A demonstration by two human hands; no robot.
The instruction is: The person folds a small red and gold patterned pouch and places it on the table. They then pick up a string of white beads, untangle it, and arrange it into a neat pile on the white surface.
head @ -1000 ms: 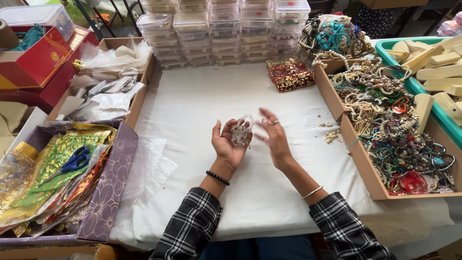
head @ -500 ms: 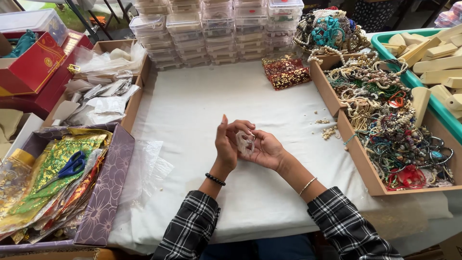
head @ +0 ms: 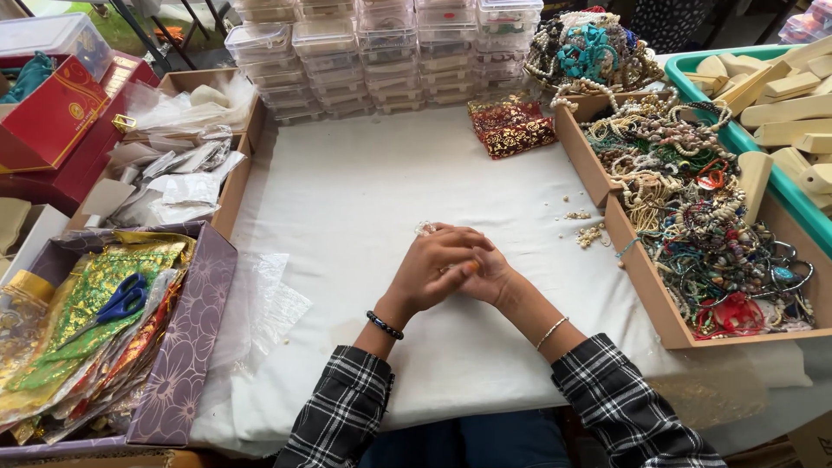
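Your left hand (head: pixel 431 270) lies cupped over your right hand (head: pixel 487 276), pressed together on the white cloth (head: pixel 347 199). The beads (head: pixel 425 229) sit mostly hidden between your palms, a bit peeking out. Likely light, loose, slippery; grip the strand, not single beads.

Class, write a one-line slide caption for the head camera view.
Left hand cupped over right hand on a white cloth, beside a box of beaded jewellery.

White-clothed table (head: pixel 347 199) in daylight, green grass (head: pixel 130 22) and dark metal legs (head: pixel 143 35) beyond.
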